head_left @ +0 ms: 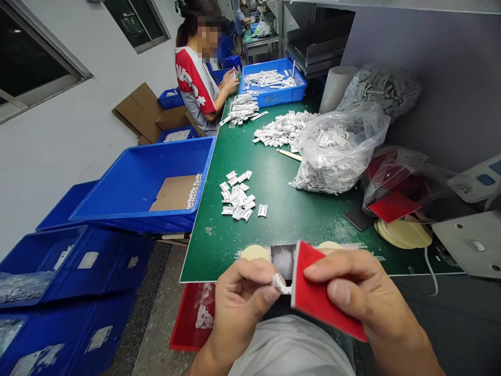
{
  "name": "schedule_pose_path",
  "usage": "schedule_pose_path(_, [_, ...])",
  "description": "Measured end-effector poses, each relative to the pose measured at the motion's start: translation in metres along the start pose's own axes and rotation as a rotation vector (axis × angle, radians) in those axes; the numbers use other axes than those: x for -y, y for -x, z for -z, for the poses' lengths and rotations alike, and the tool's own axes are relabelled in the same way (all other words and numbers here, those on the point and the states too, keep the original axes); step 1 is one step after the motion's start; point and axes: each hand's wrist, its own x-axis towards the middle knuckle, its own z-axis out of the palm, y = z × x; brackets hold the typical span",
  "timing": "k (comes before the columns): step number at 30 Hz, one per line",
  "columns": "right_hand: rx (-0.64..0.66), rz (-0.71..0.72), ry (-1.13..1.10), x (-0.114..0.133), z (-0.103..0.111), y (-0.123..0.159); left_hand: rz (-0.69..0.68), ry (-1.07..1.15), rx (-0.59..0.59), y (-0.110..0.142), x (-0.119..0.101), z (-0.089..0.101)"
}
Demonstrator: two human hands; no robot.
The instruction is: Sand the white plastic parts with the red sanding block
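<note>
My left hand [248, 295] pinches a small white plastic part [281, 284] between thumb and fingers. In my right hand [354, 287] is a flat red sanding pad [326, 292] with a pale edge, gripped by thumb and fingers. The pad's left edge meets or overlaps the white part; whether they touch I cannot tell. Behind my hands, a dark dusty sheet [282, 258] lies at the table's front edge between two pale yellow discs, one of them [255, 253] on the left. A loose pile of white parts [237, 196] sits farther back on the green table [274, 230].
Clear bags of white parts [332, 151] and a heap of parts [284, 128] stand at the back right. Red sheets [393, 206] and stacked yellow discs [405, 232] lie right. Blue bins [136, 219] line the left. Beyond, a co-worker [199, 78] works beside a blue tray [274, 94].
</note>
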Motion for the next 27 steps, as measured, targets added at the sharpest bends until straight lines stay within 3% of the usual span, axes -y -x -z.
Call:
schedule_pose_path(1, [0.035, 0.013, 0.102, 0.001, 0.003, -0.002, 0.026, 0.024, 0.002, 0.000, 0.000, 0.000])
schedule_pose_path(2, [-0.022, 0.038, 0.230, 0.002, 0.006, -0.005, 0.028, 0.035, 0.009, 0.001, 0.000, -0.001])
schedule_pose_path(4, [-0.281, 0.096, 0.448, 0.005, 0.009, -0.009, -0.001, 0.037, 0.023, 0.002, 0.000, -0.001])
schedule_pose_path(5, [-0.347, 0.112, 0.490, 0.006, 0.010, -0.010, -0.016, 0.033, 0.031, 0.003, 0.000, -0.001])
schedule_pose_path(8, [-0.174, 0.076, 0.512, 0.005, 0.013, -0.013, -0.021, 0.013, 0.055, 0.003, 0.000, -0.002])
schedule_pose_path(9, [-0.173, 0.085, 0.557, 0.004, 0.013, -0.013, -0.053, -0.006, 0.073, 0.003, 0.000, -0.002])
schedule_pose_path(11, [-0.362, 0.118, 0.618, 0.001, 0.015, -0.014, -0.177, -0.080, 0.110, 0.002, 0.000, -0.002])
schedule_pose_path(13, [-0.502, 0.097, 0.465, -0.001, 0.017, -0.011, -0.339, -0.200, 0.128, 0.000, 0.001, -0.001])
schedule_pose_path(14, [-0.439, 0.029, 0.330, 0.000, 0.018, -0.008, -0.419, -0.279, 0.123, -0.001, 0.001, 0.001])
schedule_pose_path(15, [-0.270, -0.050, 0.198, 0.002, 0.018, -0.004, -0.497, -0.366, 0.117, -0.002, 0.001, 0.003])
schedule_pose_path(18, [0.558, -0.175, 0.024, 0.009, 0.018, 0.006, -0.746, -0.627, 0.099, -0.003, 0.000, 0.010])
schedule_pose_path(19, [0.729, -0.153, 0.008, 0.010, 0.019, 0.007, -0.814, -0.694, 0.106, -0.003, -0.001, 0.012])
schedule_pose_path(20, [0.749, -0.125, -0.008, 0.010, 0.019, 0.008, -0.873, -0.741, 0.114, -0.002, -0.002, 0.014])
schedule_pose_path(23, [0.352, -0.146, -0.064, 0.008, 0.021, 0.004, -0.973, -0.833, 0.160, -0.001, -0.004, 0.015])
schedule_pose_path(24, [0.364, -0.153, -0.069, 0.006, 0.022, 0.003, -0.983, -0.860, 0.163, -0.001, -0.004, 0.015])
schedule_pose_path(27, [0.838, -0.107, -0.063, 0.004, 0.025, 0.002, -1.020, -0.918, 0.121, 0.000, -0.006, 0.014])
